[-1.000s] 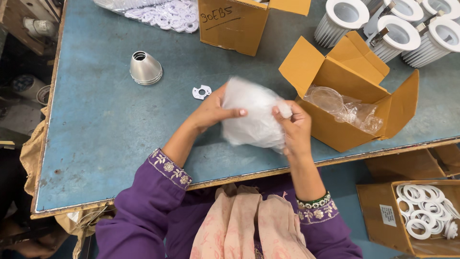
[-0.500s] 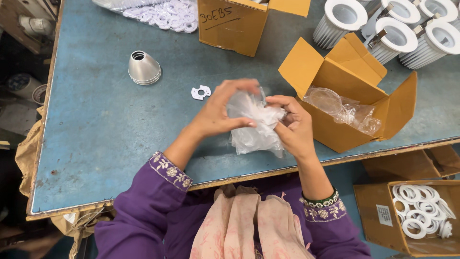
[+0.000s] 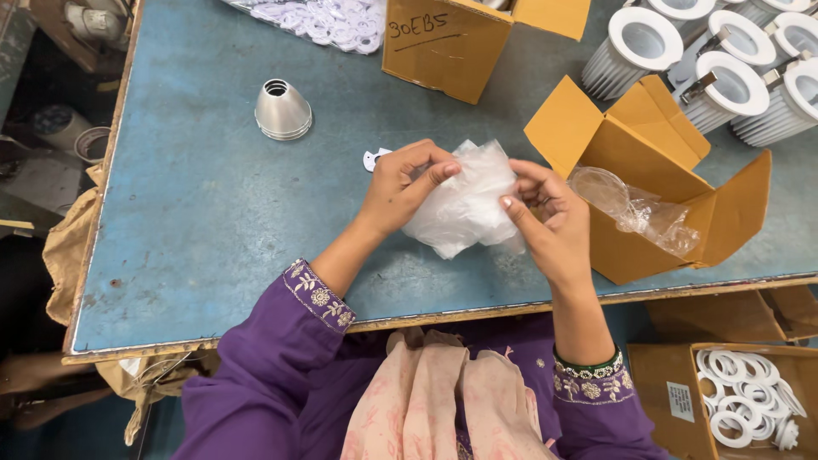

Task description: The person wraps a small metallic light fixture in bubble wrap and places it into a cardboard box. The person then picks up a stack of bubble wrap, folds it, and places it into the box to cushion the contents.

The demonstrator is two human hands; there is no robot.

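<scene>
Fingers [image 3: 430, 170] of the left hand [image 3: 400, 183] pinched together on the top edge of a crumpled clear plastic bag [image 3: 464, 209], centre of frame. Right hand [image 3: 550, 221] clamped on the bag's right side, thumb over the film, fingers curled behind. Bag held just above the blue table [image 3: 196, 213]; what is inside cannot be told.

Right of the hands: open yellow carton [image 3: 656, 221], flaps splayed, a second clear bag [image 3: 635, 209] spilling from its mouth. Upper right: a row of white finned lamp housings [image 3: 648, 47]. Upper left: a silver cone reflector [image 3: 282, 111]. A small white part [image 3: 372, 159] lies just beside the left wrist.

Judgement: working the film goes best with both pinches close together at the bag's mouth, pulling gently apart so thin plastic opens rather than tears, and staying low over the table.
</scene>
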